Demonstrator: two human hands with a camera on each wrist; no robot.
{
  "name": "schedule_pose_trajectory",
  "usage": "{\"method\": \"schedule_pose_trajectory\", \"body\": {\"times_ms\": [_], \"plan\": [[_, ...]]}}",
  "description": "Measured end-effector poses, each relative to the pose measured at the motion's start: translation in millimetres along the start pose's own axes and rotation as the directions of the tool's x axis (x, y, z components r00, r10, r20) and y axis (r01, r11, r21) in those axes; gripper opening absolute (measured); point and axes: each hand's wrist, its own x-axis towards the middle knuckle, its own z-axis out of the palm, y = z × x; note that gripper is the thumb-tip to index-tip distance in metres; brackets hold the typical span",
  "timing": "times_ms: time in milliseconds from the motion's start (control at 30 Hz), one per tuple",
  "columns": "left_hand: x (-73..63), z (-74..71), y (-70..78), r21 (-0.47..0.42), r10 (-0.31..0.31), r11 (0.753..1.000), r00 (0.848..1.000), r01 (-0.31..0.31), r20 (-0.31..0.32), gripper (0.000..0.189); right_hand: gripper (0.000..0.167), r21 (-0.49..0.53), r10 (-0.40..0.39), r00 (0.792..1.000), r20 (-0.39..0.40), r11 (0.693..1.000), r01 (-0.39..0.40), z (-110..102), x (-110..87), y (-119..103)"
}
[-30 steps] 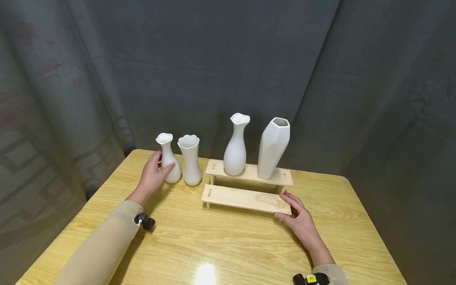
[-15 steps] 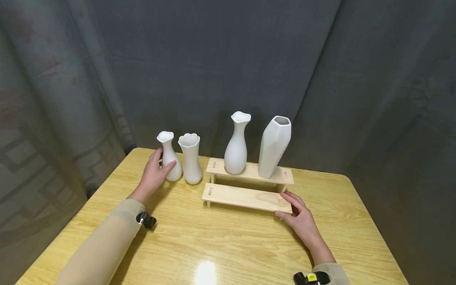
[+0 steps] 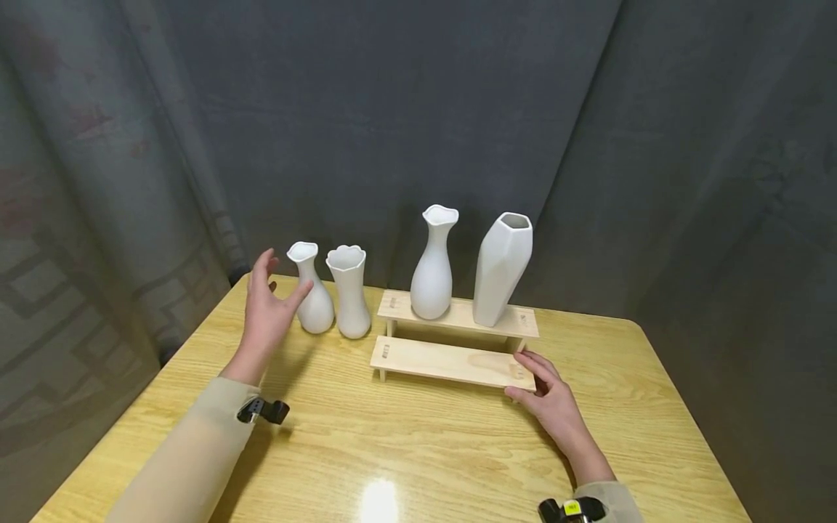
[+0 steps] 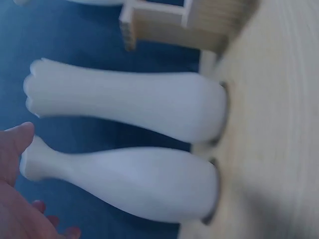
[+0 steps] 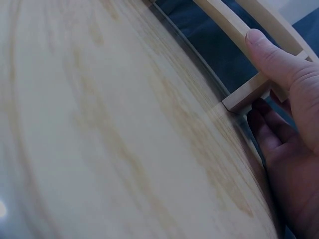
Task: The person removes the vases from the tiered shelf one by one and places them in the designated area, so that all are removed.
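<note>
My left hand (image 3: 264, 319) is raised just left of a small white narrow-necked vase (image 3: 317, 309), thumb and fingers spread apart and holding nothing. In the left wrist view the thumb overlaps this vase's mouth. A white vase with a scalloped rim (image 3: 352, 312) stands upright beside it. With my right hand (image 3: 554, 410) I grip the right end of the lower step of a two-step wooden stand (image 3: 451, 363). The thumb lies at the step's front edge, and the fingers reach round its end by the leg (image 5: 246, 93).
On the stand's upper step are a tall white wavy-mouthed vase (image 3: 431, 283) and a white faceted vase (image 3: 502, 272). All this rests on a wooden table (image 3: 405, 450). A dark grey curtain (image 3: 366, 131) hangs close behind the table's back edge.
My left hand has let go of the small narrow-necked vase and moved left and up from it, fingers spreading. The vase stays in place. My right hand keeps its hold on the stand.
</note>
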Motion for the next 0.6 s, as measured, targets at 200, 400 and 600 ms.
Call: {"method": "schedule_pose_trajectory", "body": {"times_ms": [200, 400, 600], "plan": [[-7.6, -0.8, 31.2, -0.001, 0.077, 0.997, 0.996, -0.077, -0.043, 0.093, 0.072, 0.0, 0.006, 1.0, -0.001, 1.0, -0.006, -1, -0.1, -1], [-17.9, 8.5, 66.9, -0.045, 0.189, 0.98, 0.979, -0.192, -0.072, 0.091, 0.072, 0.007, 0.006, 1.0, 0.001, 1.0, -0.006, -1, -0.8, -2], [-26.5, 27.1, 97.1, -0.093, 0.276, 0.956, 0.96, -0.279, -0.051, 0.091, 0.072, -0.003, 0.012, 1.0, -0.001, 1.0, -0.012, 0, -0.8, -4]]}}
